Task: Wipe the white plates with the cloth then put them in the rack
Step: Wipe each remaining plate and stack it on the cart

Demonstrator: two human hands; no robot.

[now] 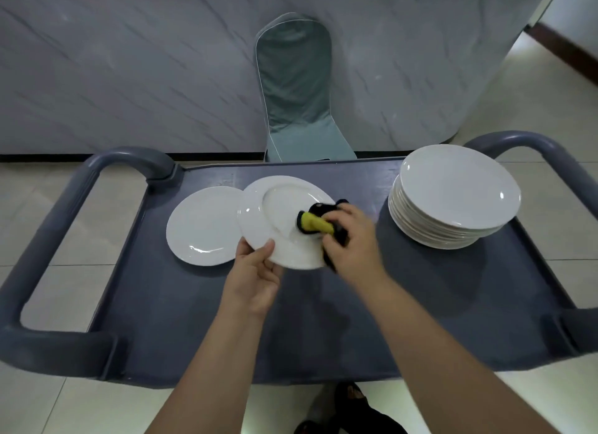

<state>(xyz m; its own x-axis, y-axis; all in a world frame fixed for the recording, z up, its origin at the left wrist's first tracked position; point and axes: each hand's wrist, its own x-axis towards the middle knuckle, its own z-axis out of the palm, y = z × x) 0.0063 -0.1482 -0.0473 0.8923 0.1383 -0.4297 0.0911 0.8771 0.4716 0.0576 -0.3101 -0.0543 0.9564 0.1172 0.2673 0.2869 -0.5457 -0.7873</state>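
left hand [257,265]: you pinch the tilted plate [278,220] at its near rim; keep it steady.
right hand [351,236]: clutching the cloth [315,223], you sweep rim to rim.

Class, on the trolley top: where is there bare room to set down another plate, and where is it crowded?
Bare: the near half of the dark grey plastic trolley top. Crowded: the far half, with the flat white plate, the held white plate and the white plate stack.

Glossy white ceramic plates [453,194], matt grey plastic cart [194,320], soft yellow-black cloth [315,223].
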